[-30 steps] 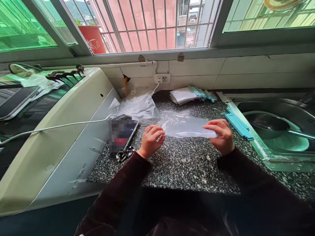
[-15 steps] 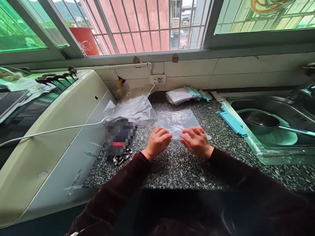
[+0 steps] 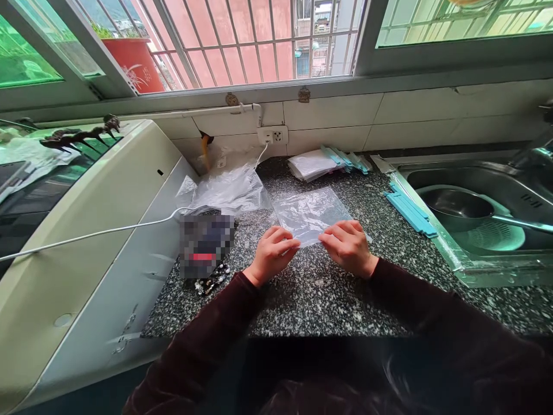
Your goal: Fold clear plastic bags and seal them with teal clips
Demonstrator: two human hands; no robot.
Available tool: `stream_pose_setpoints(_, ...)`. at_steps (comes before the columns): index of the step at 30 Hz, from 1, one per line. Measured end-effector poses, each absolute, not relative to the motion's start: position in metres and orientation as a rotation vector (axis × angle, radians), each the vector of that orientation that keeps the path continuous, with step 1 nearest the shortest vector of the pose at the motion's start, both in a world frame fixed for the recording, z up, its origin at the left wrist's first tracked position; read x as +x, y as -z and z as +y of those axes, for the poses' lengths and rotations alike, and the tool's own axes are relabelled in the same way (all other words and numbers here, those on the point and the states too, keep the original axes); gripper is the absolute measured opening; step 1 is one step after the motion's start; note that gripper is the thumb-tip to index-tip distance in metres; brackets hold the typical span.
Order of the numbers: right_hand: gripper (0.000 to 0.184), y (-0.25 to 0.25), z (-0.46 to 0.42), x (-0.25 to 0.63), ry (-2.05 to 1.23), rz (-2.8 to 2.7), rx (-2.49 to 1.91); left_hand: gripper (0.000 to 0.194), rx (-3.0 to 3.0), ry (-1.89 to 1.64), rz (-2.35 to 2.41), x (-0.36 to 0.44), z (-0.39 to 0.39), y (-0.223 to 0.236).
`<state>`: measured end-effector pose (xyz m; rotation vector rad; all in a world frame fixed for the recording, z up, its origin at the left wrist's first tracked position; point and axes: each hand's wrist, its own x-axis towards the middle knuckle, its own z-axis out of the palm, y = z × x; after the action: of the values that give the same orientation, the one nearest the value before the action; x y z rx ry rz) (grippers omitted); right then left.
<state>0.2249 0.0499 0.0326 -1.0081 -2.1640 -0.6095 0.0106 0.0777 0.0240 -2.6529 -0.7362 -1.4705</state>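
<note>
A clear plastic bag point(image 3: 309, 210) lies on the speckled stone counter point(image 3: 302, 300), its near edge between my two hands. My left hand point(image 3: 274, 253) pinches the near left corner with thumb and fingers. At the near right corner, my right hand point(image 3: 348, 248) grips the same edge, fingers curled over it. Behind the bag is a stack of clear plastic bags point(image 3: 309, 166) with light blue strips point(image 3: 343, 158) on its right end. More light blue strips point(image 3: 410, 213) lie in a pile right of my right hand.
Crumpled clear plastic point(image 3: 228, 187) lies at the back left, near a wall socket point(image 3: 273, 136) with a white cable. A blurred-out dark object point(image 3: 207, 245) and a beaded string point(image 3: 211, 282) sit left of my left hand. At right, a sink point(image 3: 458, 173) holds a pan point(image 3: 460, 204).
Both hands have closed on the near edge of the bag, which now looks pulled slightly taut and turned a little. The view has tilted slightly downward.
</note>
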Motion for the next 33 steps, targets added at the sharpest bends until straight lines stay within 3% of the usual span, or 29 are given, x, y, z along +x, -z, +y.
stream_pose_setpoints(24,0.012,-0.032,0.046,0.219,0.635,-2.224,-0.977,0.012,-2.606,1.282,-0.787,0.020,0.072,-0.022)
stream_pose_setpoints(33,0.015,-0.033,0.045,0.217,0.632,-2.251,-0.955,0.005,-2.522,1.207,-0.809,0.022,0.071,-0.020)
